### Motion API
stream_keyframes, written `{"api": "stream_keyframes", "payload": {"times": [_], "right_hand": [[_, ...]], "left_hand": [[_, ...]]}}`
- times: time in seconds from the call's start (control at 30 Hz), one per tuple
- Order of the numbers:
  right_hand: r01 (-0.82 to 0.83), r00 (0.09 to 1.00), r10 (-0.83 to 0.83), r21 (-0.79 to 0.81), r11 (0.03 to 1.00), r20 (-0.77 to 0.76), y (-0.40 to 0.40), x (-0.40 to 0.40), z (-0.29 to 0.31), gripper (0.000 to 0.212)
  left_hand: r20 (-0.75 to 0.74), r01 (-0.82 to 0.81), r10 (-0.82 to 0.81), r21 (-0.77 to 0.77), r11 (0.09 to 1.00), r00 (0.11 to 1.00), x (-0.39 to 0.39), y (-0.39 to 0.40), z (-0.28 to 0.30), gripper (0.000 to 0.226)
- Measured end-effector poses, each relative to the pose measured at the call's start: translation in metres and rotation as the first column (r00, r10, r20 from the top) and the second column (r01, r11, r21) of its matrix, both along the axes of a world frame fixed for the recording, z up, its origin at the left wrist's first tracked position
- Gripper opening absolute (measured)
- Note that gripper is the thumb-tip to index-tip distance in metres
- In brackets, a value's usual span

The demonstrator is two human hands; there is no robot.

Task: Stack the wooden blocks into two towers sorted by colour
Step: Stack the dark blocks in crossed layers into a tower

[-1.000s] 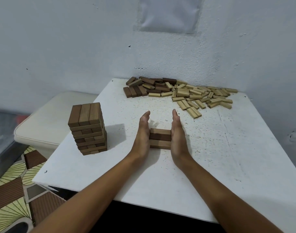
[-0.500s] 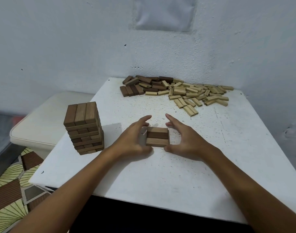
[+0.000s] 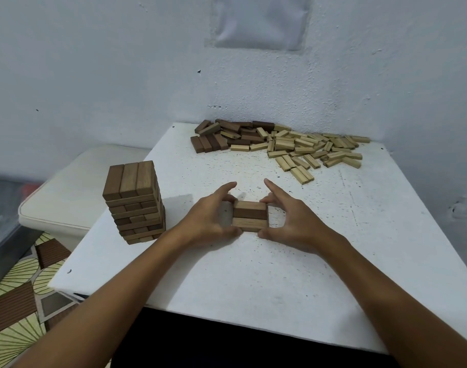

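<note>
My hands are framing a row of three blocks (image 3: 249,216): mid-brown, dark brown, lighter brown. The bench (image 3: 253,274) is showing white with dark speckles. The tower (image 3: 134,201) near its left edge is looking all brown. Along the far edge, dark brown blocks (image 3: 227,135) are mixing into pale yellowish ones (image 3: 314,148). The floor (image 3: 17,301) is showing yellow-green fan patterns and brown ribbed patches.

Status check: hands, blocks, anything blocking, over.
Left hand and right hand pinch the row of three dark wooden blocks on the white table. Dark wooden tower stands left. Path between unobstructed.
</note>
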State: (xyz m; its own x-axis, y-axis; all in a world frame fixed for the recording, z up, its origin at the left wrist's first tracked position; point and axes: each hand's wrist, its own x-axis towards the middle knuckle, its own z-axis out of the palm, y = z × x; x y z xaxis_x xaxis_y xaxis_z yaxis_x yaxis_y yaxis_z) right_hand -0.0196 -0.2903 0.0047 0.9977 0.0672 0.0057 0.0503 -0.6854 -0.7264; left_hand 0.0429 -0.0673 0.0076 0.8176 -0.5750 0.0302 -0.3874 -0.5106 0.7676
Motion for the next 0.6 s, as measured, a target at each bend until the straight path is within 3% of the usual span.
{"api": "stream_keyframes", "payload": {"times": [0.4,0.6], "right_hand": [[0.017,0.998,-0.023,0.100,0.995,0.060,-0.006,-0.006,0.000,0.103],[0.000,0.981,-0.033,0.168,0.986,0.193,-0.019,-0.001,0.038,0.094]], "left_hand": [[0.057,0.002,-0.003,0.009,1.000,0.998,0.003,-0.009,0.002,0.092],[0.124,-0.019,0.034,-0.122,0.992,0.992,0.004,-0.025,0.037,0.091]]}}
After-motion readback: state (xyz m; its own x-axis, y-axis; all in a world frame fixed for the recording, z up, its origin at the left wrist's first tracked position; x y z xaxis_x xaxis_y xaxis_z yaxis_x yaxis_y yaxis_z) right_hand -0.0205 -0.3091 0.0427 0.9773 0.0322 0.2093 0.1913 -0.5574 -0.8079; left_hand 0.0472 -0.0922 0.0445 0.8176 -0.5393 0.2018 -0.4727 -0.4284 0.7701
